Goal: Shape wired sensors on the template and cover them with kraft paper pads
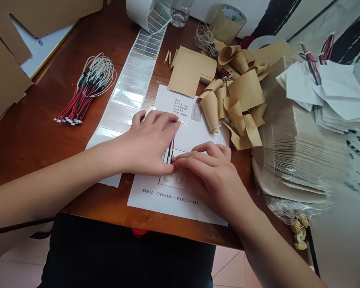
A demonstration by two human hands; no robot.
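From the head view, the left hand point(148, 146) lies flat on a printed sheet point(156, 208) while the right hand point(205, 178) curls its fingertips against a red-and-black wire lead point(170, 150), with a bundle of more leads point(87, 90) lying bunched on the wooden surface point(33, 160) beside a label strip point(129, 84).

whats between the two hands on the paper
In the head view, a red and black wire lies between the left hand and right hand, on a white printed sheet.
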